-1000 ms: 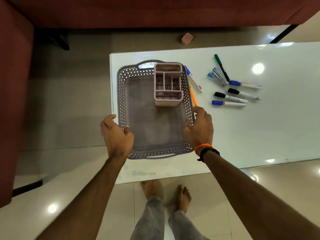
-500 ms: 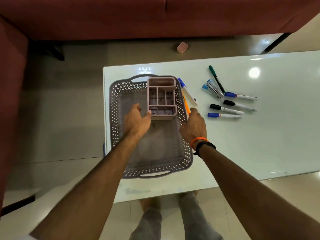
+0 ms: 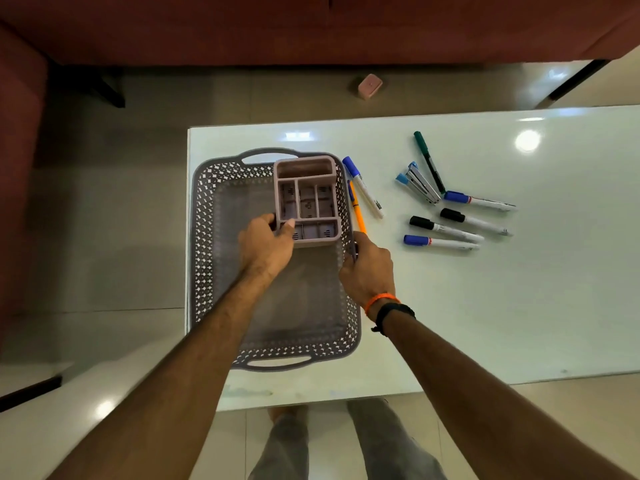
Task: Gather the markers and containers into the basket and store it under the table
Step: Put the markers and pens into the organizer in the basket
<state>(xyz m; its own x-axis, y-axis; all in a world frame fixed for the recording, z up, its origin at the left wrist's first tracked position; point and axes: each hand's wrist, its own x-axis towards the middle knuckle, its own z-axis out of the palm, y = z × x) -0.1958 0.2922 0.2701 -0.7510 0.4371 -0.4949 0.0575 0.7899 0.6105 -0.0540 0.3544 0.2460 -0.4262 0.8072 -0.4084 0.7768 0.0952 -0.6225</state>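
At the left end of the pale glass table (image 3: 450,306), the grey perforated basket (image 3: 204,237) sits flat with a cut-out handle at its near and far ends. Inside its far right corner stands the pink divided organizer (image 3: 308,202), a small box of open compartments, all of them apparently empty. The left hand (image 3: 265,245) holds the organizer's near left corner, thumb hooked over the rim and fingers curled round the outer wall. The right hand (image 3: 369,271) pinches the near end of an orange pen (image 3: 356,209) lying just beside the basket's right wall, fingers closed on it.

Both basket and organizer look like thin moulded plastic: light, stiff, likely to slide on the glossy top. The organizer is best taken by a rim or corner, as here; the basket by its two end handles. The markers (image 3: 446,230) scattered to the right, blue, black and green capped, are smooth cylinders that probably roll, so gripping mid-barrel should serve. A blue-tipped stapler (image 3: 419,183) lies among them.
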